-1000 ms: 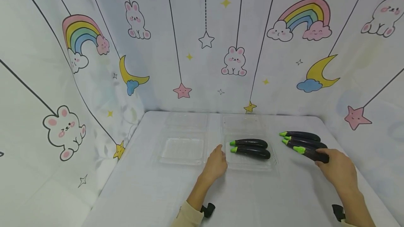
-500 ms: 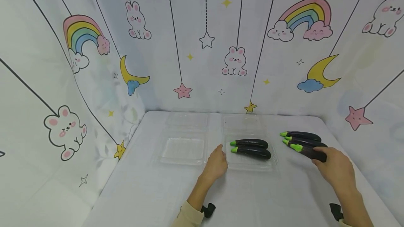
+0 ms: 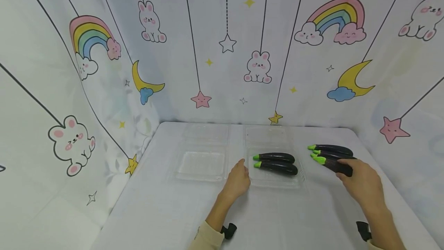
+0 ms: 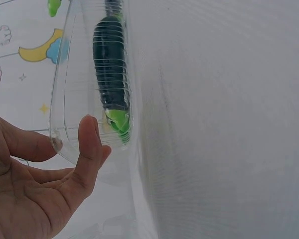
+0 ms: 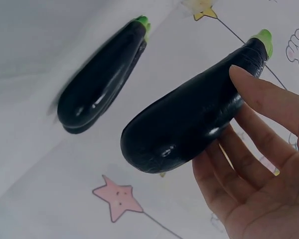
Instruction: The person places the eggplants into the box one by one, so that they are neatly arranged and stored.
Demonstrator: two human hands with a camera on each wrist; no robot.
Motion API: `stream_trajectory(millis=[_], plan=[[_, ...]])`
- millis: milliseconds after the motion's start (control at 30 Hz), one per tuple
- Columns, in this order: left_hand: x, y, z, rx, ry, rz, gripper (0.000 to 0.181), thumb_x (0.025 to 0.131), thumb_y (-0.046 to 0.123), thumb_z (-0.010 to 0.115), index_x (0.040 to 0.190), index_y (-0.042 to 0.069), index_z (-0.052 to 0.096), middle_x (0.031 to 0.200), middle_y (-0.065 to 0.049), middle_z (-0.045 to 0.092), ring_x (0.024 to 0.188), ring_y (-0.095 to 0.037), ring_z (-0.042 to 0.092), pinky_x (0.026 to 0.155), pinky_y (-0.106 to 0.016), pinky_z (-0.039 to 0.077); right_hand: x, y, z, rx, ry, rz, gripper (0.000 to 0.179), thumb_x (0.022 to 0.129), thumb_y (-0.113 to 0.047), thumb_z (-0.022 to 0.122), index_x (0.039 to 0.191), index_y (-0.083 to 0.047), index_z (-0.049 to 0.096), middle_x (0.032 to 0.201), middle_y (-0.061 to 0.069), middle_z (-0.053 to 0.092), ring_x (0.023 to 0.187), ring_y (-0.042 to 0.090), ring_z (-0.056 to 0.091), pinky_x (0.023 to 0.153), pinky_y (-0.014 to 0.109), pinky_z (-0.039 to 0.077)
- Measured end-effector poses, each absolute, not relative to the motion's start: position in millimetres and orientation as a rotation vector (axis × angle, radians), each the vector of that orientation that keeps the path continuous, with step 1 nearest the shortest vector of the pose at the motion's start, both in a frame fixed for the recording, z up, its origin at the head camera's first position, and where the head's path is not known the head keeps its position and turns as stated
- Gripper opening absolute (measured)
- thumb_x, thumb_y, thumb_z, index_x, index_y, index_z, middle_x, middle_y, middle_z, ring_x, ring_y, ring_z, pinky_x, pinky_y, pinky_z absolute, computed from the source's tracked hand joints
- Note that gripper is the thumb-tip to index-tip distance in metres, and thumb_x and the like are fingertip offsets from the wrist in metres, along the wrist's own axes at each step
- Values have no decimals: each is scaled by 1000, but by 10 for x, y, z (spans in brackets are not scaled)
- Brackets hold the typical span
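My right hand [image 3: 364,184] grips a dark eggplant [image 3: 334,165] with a bright green stem end. In the right wrist view the thumb lies on one side of the held eggplant [image 5: 184,114] and the fingers on the other. Other eggplants [image 3: 331,149] lie side by side just beyond it on the table. My left hand [image 3: 237,180] pinches the near left corner of a clear plastic container [image 3: 256,182], thumb and fingers on either side of its wall [image 4: 60,109]. Inside that container lie two eggplants [image 3: 277,168], stems pointing left.
Left of my left hand stands a second clear container [image 3: 201,165] holding nothing, its lid [image 3: 206,132] folded open behind it. The other container's lid [image 3: 267,134] also lies back. A white cloth covers the table [image 3: 156,211]; a printed curtain [image 3: 222,76] rises behind.
My right hand has moved left and slightly toward the back with the eggplant, which now overlaps the front of the others in the head view. The left hand stays at the container corner.
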State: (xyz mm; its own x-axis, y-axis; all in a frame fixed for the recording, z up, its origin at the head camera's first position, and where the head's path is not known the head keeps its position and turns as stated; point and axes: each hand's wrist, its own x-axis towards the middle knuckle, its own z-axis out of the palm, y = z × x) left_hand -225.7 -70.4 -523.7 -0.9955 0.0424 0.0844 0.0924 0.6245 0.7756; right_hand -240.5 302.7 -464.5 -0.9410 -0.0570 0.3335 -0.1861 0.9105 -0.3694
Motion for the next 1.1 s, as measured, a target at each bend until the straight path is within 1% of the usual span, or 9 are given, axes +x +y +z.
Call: stream_trajectory(millis=[267, 500, 633, 867, 1100], plan=[[-2254, -701, -5234, -128, -2770, -1300, 46, 105, 2, 48, 147, -16, 42, 114, -16, 65, 104, -29, 66, 94, -48, 58, -2416, 2914, -4644, 212, -2734, 584, 46, 81, -6, 85, 123, 3, 69, 126, 38, 61, 116, 63, 53, 89, 76, 44], [-2220, -717, -5208, -164, -2780, -1330, 47, 106, 3, 46, 148, -18, 38, 116, -18, 64, 102, -25, 64, 93, -45, 58, -2410, 2830, -4638, 238, -2727, 585, 46, 81, -5, 84, 123, 3, 70, 128, 38, 61, 115, 63, 54, 89, 77, 44], [-2222, -721, -5216, -162, -2778, -1331, 47, 106, 2, 47, 148, -18, 39, 115, -17, 64, 101, -24, 64, 92, -44, 59, -2403, 2769, -4631, 247, -2743, 575, 47, 80, -5, 85, 124, 3, 69, 128, 38, 60, 117, 63, 53, 90, 77, 44], [-2225, -722, -5219, -162, -2778, -1321, 47, 106, 3, 47, 148, -17, 39, 114, -15, 64, 99, -22, 64, 90, -43, 59, -2401, 2670, -4646, 279, -2748, 577, 47, 79, -6, 87, 122, 3, 71, 128, 38, 61, 115, 62, 55, 87, 75, 47], [-2231, -724, -5223, -154, -2778, -1310, 47, 106, 3, 47, 148, -16, 40, 114, -14, 64, 101, -23, 64, 91, -44, 58, -2397, 2545, -4666, 307, -2747, 576, 47, 78, -5, 87, 122, 2, 72, 128, 37, 62, 115, 61, 57, 88, 74, 47]])
